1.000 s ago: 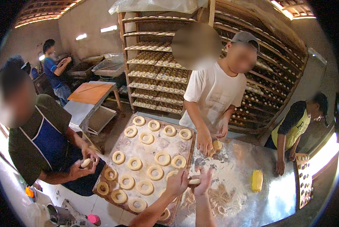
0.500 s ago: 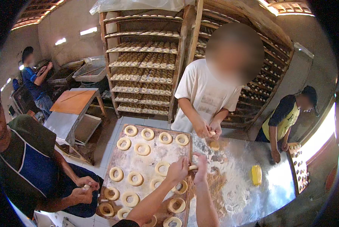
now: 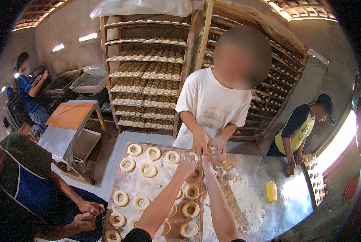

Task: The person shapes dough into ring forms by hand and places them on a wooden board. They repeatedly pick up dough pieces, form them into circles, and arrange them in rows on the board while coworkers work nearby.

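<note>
My left hand (image 3: pixel 187 164) reaches over the far right part of a floured wooden board (image 3: pixel 128 183), its fingers curled together beside a pale dough ring (image 3: pixel 193 156). What those fingers hold, if anything, is hidden. Close by on the right, my right hand (image 3: pixel 208 171) has its fingers stretched out over the board's right edge. Nothing shows in it. Between my wrists, a shaded dough ring (image 3: pixel 195 176) lies on the board. Just beyond my fingertips are the hands (image 3: pixel 210 148) of a person in a white shirt; what they handle is partly hidden.
Several dough rings (image 3: pixel 148 170) lie about the board. To the right stretches a floured metal table (image 3: pixel 249 201) with a yellow block (image 3: pixel 271 191). At left, a person's hands (image 3: pixel 89 213) are held together. Racks (image 3: pixel 146 76) of dough rings stand behind. Another person (image 3: pixel 303 127) works far right.
Both my hands have moved farther away, and the dough ring seen between them before no longer shows there. A ring now lies between my wrists. The opposite person's hands have come down toward mine.
</note>
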A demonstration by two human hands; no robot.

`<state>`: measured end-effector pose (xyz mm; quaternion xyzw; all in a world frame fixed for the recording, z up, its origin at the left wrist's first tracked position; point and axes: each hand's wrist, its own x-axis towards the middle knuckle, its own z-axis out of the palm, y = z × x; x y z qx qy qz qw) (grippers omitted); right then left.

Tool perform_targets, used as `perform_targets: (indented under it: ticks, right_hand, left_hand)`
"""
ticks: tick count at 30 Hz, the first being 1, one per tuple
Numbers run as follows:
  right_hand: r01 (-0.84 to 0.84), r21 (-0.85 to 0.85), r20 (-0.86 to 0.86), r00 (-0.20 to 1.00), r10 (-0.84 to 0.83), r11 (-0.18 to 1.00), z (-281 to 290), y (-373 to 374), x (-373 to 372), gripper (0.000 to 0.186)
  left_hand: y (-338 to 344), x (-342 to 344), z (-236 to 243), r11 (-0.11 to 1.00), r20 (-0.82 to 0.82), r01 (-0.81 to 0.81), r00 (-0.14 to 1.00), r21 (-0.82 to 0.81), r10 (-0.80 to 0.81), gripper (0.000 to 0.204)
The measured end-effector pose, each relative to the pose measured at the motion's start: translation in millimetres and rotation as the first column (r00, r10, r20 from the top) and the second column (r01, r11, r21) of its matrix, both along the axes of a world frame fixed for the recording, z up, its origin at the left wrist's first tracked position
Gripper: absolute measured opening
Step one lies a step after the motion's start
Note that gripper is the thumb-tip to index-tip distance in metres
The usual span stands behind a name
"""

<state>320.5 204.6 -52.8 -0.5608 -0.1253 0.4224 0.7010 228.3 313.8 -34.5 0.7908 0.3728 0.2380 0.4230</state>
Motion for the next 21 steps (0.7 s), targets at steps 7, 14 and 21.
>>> perform_targets:
  ticks: [7, 14, 21]
  right_hand:
    - [0.217, -0.63, 0.65, 0.673, 0.354, 0.745, -28, -6, 4, 0.105]
    - [0.38, -0.526, 0.798, 0.53, 0.287, 0.761, -30, -15, -22, 0.062]
    - [0.651, -0.339, 0.911, 0.409, 0.063, 0.679, -60, -78, 88, 0.034]
  left_hand:
    - [-2, -33, -6, 0.969, -0.437, 0.094, 0.899, 0.231, 0.017, 0.069]
    - [-18, -43, -11, 0.941, -0.459, 0.155, 0.888, 0.301, 0.0, 0.073]
    - [-58, -103, -17, 0.95, -0.011, -0.006, 1.0, 0.313, 0.01, 0.05]
